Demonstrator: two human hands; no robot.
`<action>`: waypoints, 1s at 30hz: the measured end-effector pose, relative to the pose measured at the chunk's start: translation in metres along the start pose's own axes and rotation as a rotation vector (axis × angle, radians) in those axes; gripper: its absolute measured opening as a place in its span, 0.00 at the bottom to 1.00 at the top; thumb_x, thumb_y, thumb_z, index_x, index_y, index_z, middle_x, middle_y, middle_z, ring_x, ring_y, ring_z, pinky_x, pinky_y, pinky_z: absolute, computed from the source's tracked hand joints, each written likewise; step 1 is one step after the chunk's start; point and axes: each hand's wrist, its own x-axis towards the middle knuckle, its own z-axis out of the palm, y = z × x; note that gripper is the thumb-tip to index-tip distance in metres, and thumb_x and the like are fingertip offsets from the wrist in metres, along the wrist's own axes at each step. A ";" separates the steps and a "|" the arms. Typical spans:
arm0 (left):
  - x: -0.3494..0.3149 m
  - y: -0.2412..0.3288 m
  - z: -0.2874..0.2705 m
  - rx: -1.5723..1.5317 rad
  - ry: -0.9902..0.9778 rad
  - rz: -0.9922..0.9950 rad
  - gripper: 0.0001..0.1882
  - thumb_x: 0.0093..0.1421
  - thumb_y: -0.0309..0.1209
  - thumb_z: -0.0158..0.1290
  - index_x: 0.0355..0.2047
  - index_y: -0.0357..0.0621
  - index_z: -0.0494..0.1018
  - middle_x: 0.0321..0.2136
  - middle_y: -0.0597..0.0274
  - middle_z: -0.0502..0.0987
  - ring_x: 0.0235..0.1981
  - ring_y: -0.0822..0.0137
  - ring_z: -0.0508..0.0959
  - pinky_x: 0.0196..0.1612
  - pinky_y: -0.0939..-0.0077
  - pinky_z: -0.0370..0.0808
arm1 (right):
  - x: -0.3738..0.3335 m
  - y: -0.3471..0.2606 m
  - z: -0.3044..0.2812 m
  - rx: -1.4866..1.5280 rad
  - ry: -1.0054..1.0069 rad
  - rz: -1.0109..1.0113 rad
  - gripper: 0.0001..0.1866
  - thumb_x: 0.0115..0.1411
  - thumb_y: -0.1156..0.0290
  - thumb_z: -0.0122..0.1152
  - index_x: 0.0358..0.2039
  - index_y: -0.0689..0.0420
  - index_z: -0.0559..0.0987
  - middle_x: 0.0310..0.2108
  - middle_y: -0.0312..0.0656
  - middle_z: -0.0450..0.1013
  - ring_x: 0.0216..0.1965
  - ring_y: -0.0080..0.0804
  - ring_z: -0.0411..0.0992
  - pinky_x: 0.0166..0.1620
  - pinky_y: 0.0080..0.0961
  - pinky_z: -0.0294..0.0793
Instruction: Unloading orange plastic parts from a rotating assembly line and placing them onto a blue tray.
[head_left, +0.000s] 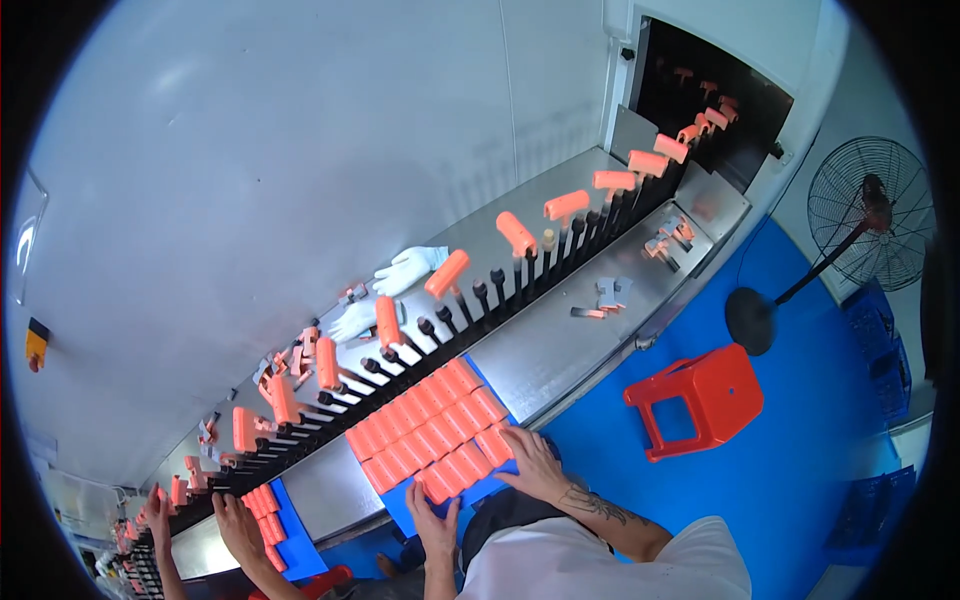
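Rows of coral-orange cylindrical plastic casings (430,420) lie side by side on a blue sheet (398,510) in front of me. My left hand (432,520) is at the near edge of the rows, its thumb and fingers around the near end of a casing (437,484). At the right corner, my right hand (535,466) has its fingers closed over another casing (494,446). Beyond the sheet runs a line of black upright holders (470,320); orange casings (447,273) sit tilted on some of them, while other holders are bare.
Another person's hands (238,530) work at the line on the left, beside a second blue sheet (292,530) of casings. White gloves (410,270) and loose parts (285,365) lie behind the line. A red stool (700,400) and a standing fan (868,200) are at right.
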 end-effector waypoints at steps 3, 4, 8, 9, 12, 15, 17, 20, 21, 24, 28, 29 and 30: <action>-0.007 0.009 -0.009 -0.030 0.045 -0.035 0.46 0.50 0.33 0.69 0.63 0.32 0.57 0.61 0.41 0.59 0.58 0.46 0.68 0.54 0.62 0.71 | 0.000 -0.008 -0.021 0.016 0.024 -0.018 0.48 0.48 0.57 0.76 0.64 0.62 0.62 0.62 0.50 0.59 0.62 0.51 0.59 0.63 0.42 0.62; -0.007 0.006 -0.011 -0.084 0.070 -0.048 0.45 0.50 0.33 0.69 0.63 0.32 0.57 0.61 0.41 0.59 0.57 0.47 0.68 0.54 0.62 0.71 | 0.004 -0.007 -0.023 0.081 0.101 -0.006 0.47 0.48 0.58 0.76 0.64 0.63 0.63 0.62 0.51 0.59 0.62 0.52 0.59 0.62 0.43 0.63; 0.049 0.063 -0.030 -0.053 0.171 0.228 0.32 0.54 0.28 0.64 0.57 0.33 0.66 0.57 0.41 0.67 0.56 0.47 0.70 0.55 0.59 0.71 | 0.066 -0.005 -0.054 0.198 0.344 -0.146 0.32 0.54 0.67 0.70 0.58 0.60 0.71 0.59 0.54 0.64 0.60 0.54 0.63 0.61 0.44 0.65; 0.077 0.081 -0.039 -0.008 0.203 0.384 0.28 0.55 0.26 0.62 0.56 0.33 0.68 0.55 0.42 0.70 0.55 0.46 0.71 0.55 0.58 0.71 | 0.095 -0.026 -0.076 0.169 0.446 -0.184 0.29 0.55 0.67 0.69 0.56 0.60 0.72 0.57 0.54 0.65 0.58 0.54 0.65 0.60 0.44 0.66; 0.170 0.147 -0.081 0.133 0.339 0.697 0.23 0.56 0.21 0.59 0.53 0.35 0.71 0.49 0.44 0.74 0.48 0.45 0.75 0.52 0.56 0.72 | 0.172 -0.099 -0.130 -0.090 0.739 -0.165 0.24 0.57 0.64 0.67 0.52 0.60 0.75 0.52 0.52 0.71 0.52 0.54 0.70 0.56 0.43 0.69; 0.227 0.179 -0.111 0.265 0.213 0.532 0.21 0.57 0.29 0.61 0.49 0.34 0.73 0.42 0.40 0.77 0.43 0.44 0.78 0.47 0.55 0.75 | 0.209 -0.106 -0.142 -0.079 0.431 -0.138 0.19 0.58 0.61 0.65 0.43 0.63 0.78 0.35 0.54 0.77 0.39 0.53 0.76 0.42 0.45 0.75; 0.233 0.176 -0.133 0.512 -0.137 0.287 0.18 0.56 0.35 0.62 0.42 0.35 0.77 0.32 0.42 0.80 0.36 0.44 0.81 0.40 0.53 0.77 | 0.213 -0.110 -0.131 -0.185 0.284 -0.139 0.15 0.56 0.64 0.65 0.38 0.63 0.79 0.28 0.54 0.77 0.34 0.54 0.77 0.39 0.46 0.76; 0.231 0.150 -0.147 0.517 -0.014 0.326 0.16 0.53 0.39 0.63 0.25 0.35 0.80 0.22 0.44 0.80 0.28 0.45 0.82 0.36 0.52 0.78 | 0.216 -0.138 -0.119 -0.317 0.219 -0.221 0.06 0.50 0.73 0.64 0.26 0.61 0.82 0.26 0.53 0.78 0.32 0.51 0.79 0.37 0.47 0.78; 0.238 0.144 -0.162 0.413 -0.007 0.260 0.17 0.51 0.41 0.65 0.21 0.36 0.80 0.18 0.46 0.79 0.25 0.47 0.81 0.34 0.54 0.78 | 0.223 -0.156 -0.127 -0.250 0.223 -0.259 0.06 0.50 0.72 0.64 0.25 0.62 0.82 0.28 0.54 0.79 0.32 0.50 0.80 0.38 0.45 0.78; 0.247 0.110 -0.201 -0.022 -0.008 -0.045 0.17 0.56 0.40 0.58 0.26 0.35 0.82 0.14 0.58 0.78 0.17 0.69 0.79 0.24 0.70 0.76 | 0.240 -0.184 -0.142 0.014 0.028 0.089 0.14 0.55 0.63 0.66 0.33 0.63 0.83 0.31 0.54 0.80 0.33 0.43 0.81 0.37 0.37 0.78; 0.133 0.066 -0.232 -0.491 0.189 0.039 0.16 0.56 0.31 0.61 0.39 0.28 0.78 0.26 0.60 0.79 0.28 0.75 0.78 0.31 0.79 0.74 | 0.148 -0.192 -0.107 0.468 0.436 -0.128 0.19 0.59 0.69 0.67 0.50 0.62 0.80 0.36 0.47 0.82 0.36 0.32 0.82 0.40 0.29 0.78; 0.105 0.037 -0.225 -0.273 0.133 0.116 0.21 0.53 0.32 0.65 0.44 0.29 0.77 0.32 0.54 0.81 0.34 0.70 0.80 0.34 0.76 0.75 | 0.119 -0.198 -0.088 0.594 0.284 -0.142 0.22 0.58 0.69 0.67 0.53 0.61 0.78 0.42 0.50 0.81 0.43 0.34 0.81 0.45 0.29 0.78; 0.071 0.009 -0.210 -0.070 0.031 0.100 0.23 0.52 0.32 0.67 0.45 0.32 0.78 0.36 0.50 0.82 0.39 0.62 0.82 0.40 0.71 0.77 | 0.092 -0.173 -0.044 0.515 0.111 -0.069 0.25 0.59 0.69 0.66 0.57 0.61 0.75 0.49 0.52 0.78 0.50 0.38 0.78 0.49 0.30 0.77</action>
